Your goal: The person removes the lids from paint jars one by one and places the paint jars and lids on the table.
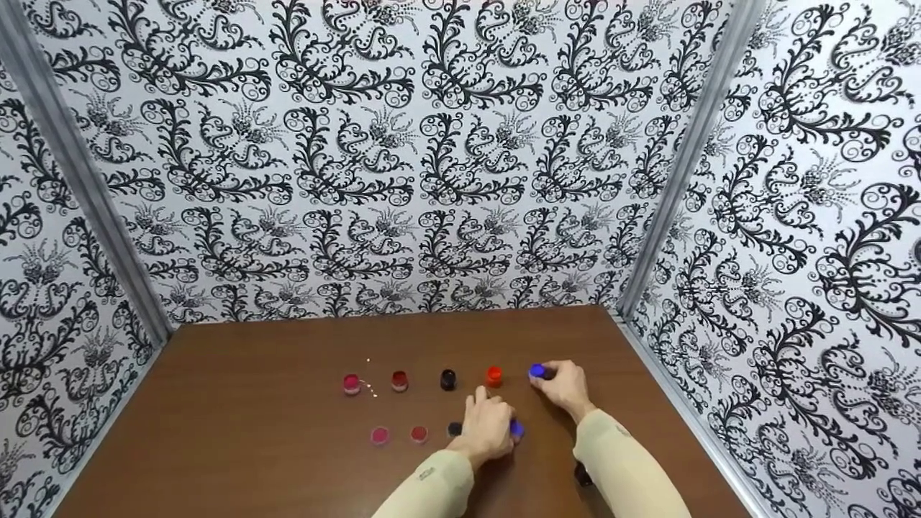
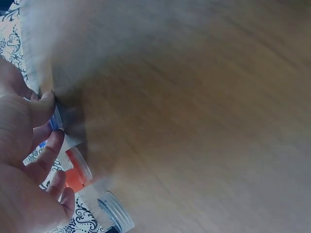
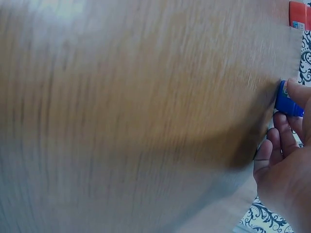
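My left hand [image 1: 489, 424] pinches a blue lid [image 1: 516, 429] at the table's surface, its thumb and finger on the rim in the left wrist view. An orange lid [image 2: 77, 170] with a clear rim lies beside its fingers there, hidden under the hand in the head view. Farther back and to the right, my right hand [image 1: 567, 388] holds a small blue paint pot [image 1: 537, 370] between thumb and fingers. The right wrist view shows this blue pot standing on the table. An orange paint pot [image 1: 493, 376] stands left of it.
Black [image 1: 448, 380], dark red [image 1: 399, 381] and pink [image 1: 351, 384] paint pots continue the back row. Nearer lie a black lid [image 1: 454, 429], a red lid [image 1: 419, 434] and a pink lid [image 1: 380, 435]. A dark object [image 1: 583, 475] shows partly beside the right forearm. Patterned walls surround the table.
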Tool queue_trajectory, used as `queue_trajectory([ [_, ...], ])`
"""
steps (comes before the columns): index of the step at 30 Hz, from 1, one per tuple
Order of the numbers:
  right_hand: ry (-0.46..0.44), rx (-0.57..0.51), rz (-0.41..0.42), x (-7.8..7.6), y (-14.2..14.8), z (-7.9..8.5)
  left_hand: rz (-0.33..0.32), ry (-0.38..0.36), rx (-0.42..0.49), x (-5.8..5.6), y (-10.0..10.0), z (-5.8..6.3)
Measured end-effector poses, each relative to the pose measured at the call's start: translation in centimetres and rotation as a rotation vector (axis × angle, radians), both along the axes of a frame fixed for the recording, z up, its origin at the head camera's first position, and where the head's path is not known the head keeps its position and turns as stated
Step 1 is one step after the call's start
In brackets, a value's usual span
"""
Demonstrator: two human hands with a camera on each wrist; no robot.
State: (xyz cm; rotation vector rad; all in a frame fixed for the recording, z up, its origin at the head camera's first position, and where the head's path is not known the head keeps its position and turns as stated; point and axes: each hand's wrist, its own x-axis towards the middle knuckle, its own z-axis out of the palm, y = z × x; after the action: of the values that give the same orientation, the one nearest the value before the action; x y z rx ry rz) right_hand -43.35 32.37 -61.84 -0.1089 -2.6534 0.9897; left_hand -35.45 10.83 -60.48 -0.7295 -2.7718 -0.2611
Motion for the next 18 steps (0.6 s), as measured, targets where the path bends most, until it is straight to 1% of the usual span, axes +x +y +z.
queue_trajectory([
  [3,-0.004,-0.005,0.002,0.1,0.1,0.1,0.014,-0.035,-0.018,0.2,0.1,0.6],
  [7,-0.011,-0.008,0.013,0.1,-0.2,0.3,0.031,-0.012,-0.039,0.2,-0.1,0.3],
  [9,-0.011,-0.004,0.024,0.1,-0.2,0.5,0.034,-0.015,-0.031,0.3,-0.2,0.3],
  [11,-0.003,-0.003,0.025,0.3,0.0,0.8,0.028,-0.030,-0.005,0.5,-0.4,0.6],
  [14,0.040,0.001,0.028,0.5,0.5,1.4,0.005,-0.042,0.046,0.6,-1.0,1.3],
  [18,0.110,0.016,0.046,0.7,1.0,2.7,-0.013,-0.033,0.122,0.2,-2.9,2.7],
])
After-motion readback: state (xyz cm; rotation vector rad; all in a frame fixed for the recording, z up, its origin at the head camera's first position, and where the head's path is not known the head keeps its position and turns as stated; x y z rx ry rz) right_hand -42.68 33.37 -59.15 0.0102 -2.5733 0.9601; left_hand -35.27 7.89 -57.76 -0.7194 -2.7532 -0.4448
